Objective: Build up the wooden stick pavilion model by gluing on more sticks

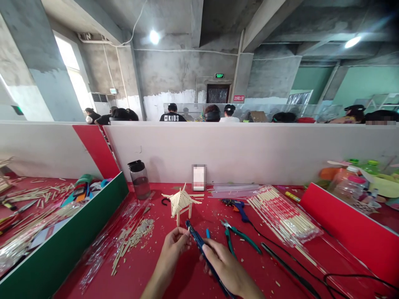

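Note:
My right hand (220,262) is wrapped round a long, narrow dark-blue tool (195,236), whose kind I cannot make out. The tool points forward and left, its far end close to my left hand (175,245). Thumb and fingertips of the left hand are pinched together there; anything between them is too small to name. Just beyond both hands stands a little pavilion model (181,202) built of thin wooden sticks, with a peaked roof on legs. A small bright-blue piece (208,233) shows beside the tool.
Green-handled pliers (237,234) and a blue glue gun (238,206) with its cord lie to the right, before bagged wooden sticks (285,214). Cut stick pieces (137,236) are heaped left. A water bottle (140,180) stands near the white partition (249,153). Green board (93,211) borders the left.

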### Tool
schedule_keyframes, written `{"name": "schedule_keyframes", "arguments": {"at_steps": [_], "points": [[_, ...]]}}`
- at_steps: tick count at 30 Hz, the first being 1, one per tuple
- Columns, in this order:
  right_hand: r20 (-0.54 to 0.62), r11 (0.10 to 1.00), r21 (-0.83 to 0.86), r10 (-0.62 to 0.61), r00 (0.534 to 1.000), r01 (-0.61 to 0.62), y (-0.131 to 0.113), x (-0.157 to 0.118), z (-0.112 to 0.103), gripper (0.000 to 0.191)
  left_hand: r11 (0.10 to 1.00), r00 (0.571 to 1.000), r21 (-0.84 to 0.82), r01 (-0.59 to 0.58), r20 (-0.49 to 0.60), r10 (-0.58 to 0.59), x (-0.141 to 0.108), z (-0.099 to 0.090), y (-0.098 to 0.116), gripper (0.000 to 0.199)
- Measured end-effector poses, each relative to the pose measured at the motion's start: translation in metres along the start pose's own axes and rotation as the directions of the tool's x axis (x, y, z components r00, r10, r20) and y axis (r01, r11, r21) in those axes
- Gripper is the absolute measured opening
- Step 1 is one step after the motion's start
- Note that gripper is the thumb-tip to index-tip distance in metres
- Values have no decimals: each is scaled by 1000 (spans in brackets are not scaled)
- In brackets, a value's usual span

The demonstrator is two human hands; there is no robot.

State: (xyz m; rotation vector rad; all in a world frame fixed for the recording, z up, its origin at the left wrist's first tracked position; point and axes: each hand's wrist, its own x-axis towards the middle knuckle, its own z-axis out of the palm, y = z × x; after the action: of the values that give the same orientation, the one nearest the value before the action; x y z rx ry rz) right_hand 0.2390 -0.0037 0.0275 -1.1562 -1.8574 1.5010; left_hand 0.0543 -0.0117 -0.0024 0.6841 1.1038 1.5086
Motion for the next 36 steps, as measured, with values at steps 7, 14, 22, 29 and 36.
{"name": "schedule_keyframes", "arguments": {"at_steps": [7,14,22,29,36], "points": [[-8,996,-85,-20,1000,19,5,1,-3,56,1000,1000,9,9,-5,-9,0,0,1,45],[-47,990,-133,-46,998,39,4,0,-2,56,999,1000,28,18,-18,-17,2,-1,0,38],[-63,956,-262,-151,987,130,-8,-3,-1,51,994,1000,104,-17,-13,18,4,-3,-1,37],[-87,920,-352,-217,972,174,-5,-2,-1,48,959,989,244,-143,67,131,-2,0,8,45],[-63,950,-256,-202,977,180,-8,-5,-6,49,928,977,308,-208,98,187,-3,1,12,53]]}}
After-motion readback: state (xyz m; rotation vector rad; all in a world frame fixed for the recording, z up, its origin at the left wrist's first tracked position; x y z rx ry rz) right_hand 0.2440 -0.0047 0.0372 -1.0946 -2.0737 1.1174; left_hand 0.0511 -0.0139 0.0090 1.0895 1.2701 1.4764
